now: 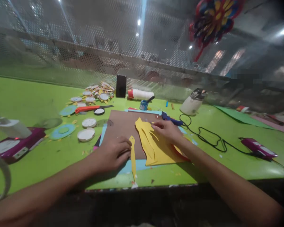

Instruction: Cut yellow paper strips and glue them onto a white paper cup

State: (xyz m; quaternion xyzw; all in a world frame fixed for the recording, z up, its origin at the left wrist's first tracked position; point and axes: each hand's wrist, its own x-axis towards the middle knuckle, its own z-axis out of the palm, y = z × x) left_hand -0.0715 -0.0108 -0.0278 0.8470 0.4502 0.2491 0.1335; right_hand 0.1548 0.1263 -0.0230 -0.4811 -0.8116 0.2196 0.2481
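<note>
My left hand [115,152] rests on a brown board [119,121] with its fingers curled. Its fingertips press against a narrow yellow strip [133,157], which has a pointed top with small dark marks and hangs past the board's lower edge. My right hand [167,128] lies over a creased yellow sheet [153,148], thumb and fingers pinched together near its upper part. A small greyish sliver shows just beyond those fingertips, too small to name. Under the board, light blue sheets [137,166] stick out.
Behind the board are a blue jar [144,105], a white roll [142,94] and a dark phone [121,86]. A blue glue gun [170,119] with a black cord lies right. Left are an orange-handled knife [87,109], round white discs [85,134] and a purple power strip [19,145].
</note>
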